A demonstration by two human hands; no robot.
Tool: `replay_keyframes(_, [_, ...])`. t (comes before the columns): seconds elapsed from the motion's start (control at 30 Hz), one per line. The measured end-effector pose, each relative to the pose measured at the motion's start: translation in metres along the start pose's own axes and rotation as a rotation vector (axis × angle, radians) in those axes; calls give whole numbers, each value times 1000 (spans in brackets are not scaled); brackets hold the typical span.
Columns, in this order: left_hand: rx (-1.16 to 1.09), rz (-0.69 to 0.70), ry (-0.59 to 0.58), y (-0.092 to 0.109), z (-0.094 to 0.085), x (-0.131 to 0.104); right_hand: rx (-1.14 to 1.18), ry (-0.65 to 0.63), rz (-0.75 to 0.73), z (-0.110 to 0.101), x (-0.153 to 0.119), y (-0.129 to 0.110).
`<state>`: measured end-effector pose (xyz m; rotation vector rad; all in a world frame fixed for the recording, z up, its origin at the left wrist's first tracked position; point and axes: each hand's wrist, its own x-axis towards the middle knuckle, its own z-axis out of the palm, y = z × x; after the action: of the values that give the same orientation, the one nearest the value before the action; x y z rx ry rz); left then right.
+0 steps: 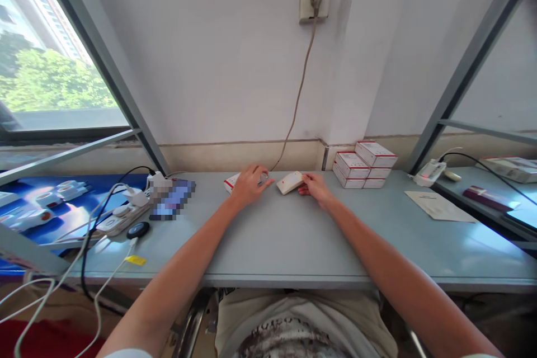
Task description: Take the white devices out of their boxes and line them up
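My right hand [316, 189] grips the right end of a flat cream-white rectangular piece [290, 183] with a small red mark on it. The piece is tilted a little above the grey table [289, 240]. My left hand [248, 185] is curled to the left of it, thumb pointing right. Between its thumb and fingers is a small clear, shiny thing [263, 178], too small to name. Partly behind the left hand lies a white box with red edges [231, 182].
White and red boxes [364, 166] are stacked against the wall at the right. A paper sheet [438, 206] lies farther right. To the left are a blurred-out phone [173, 200], a power strip [121, 219], a black round puck [138, 230] and loose cables [86, 246].
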<state>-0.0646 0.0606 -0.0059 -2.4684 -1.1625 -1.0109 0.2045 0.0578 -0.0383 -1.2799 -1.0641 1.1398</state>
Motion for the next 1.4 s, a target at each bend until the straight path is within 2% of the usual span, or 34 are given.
replay_keyframes(0.13, [-143,87,-177,19,9,-6,-22,29,3,2,-1,-1])
replay_keyframes(0.23, [-205,66,-279,21,14,-11,-41,53,9,3,-1,-1])
replay_keyframes(0.33, [-252,24,-331,19,15,-12,-55,87,12,3,-1,0])
replay_keyframes(0.6, [-284,76,-340,13,17,-9,5,109,-40,7,-3,-2])
replay_keyframes(0.73, [-254,98,-307,11,22,-10,4,39,-92,9,-2,1])
replay_keyframes(0.87, [-262,91,-313,10,25,-12,-142,-15,-184,7,2,5])
replay_keyframes(1.1, [-244,102,-297,1,32,-12,-489,-107,-497,4,0,14])
replay_keyframes(1.4, [-230,75,-353,-3,32,-13,-630,-194,-593,1,0,15])
